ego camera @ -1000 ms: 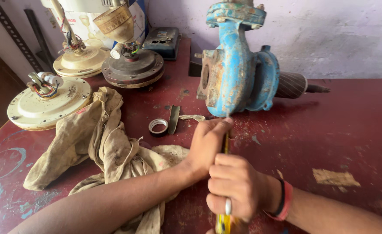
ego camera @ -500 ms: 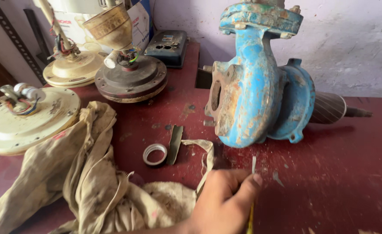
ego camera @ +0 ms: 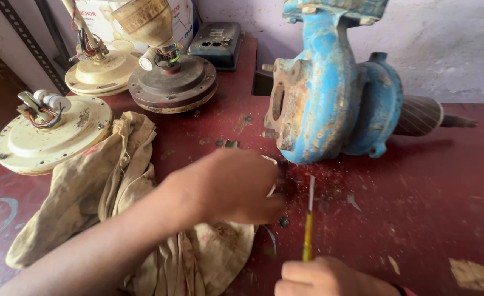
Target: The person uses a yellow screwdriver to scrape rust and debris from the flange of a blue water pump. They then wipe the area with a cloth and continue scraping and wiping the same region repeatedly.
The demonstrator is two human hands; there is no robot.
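My right hand (ego camera: 324,278) at the bottom edge grips a yellow-handled screwdriver (ego camera: 309,219). Its shaft points away from me at the base of a blue, rusty pump casing (ego camera: 335,93) that lies on the red table (ego camera: 434,208). My left hand (ego camera: 225,186) reaches in from the lower left, palm down and blurred, over the table just left of the pump's rusty flange (ego camera: 284,104). Whatever is under its fingers is hidden. A small dark nut (ego camera: 283,222) lies beside its fingertips.
A dirty beige cloth (ego camera: 105,186) is spread under my left forearm. Three ceiling fan motors stand at the back left: a cream one (ego camera: 44,137), another cream one (ego camera: 96,71), and a brown one (ego camera: 173,79). A dark switch box (ego camera: 220,44) sits by the wall.
The view has moved closer to the pump. My left hand has slid forward over the spot where a tape ring and a small metal strip lay, hiding them. The screwdriver tip stays near the pump base.
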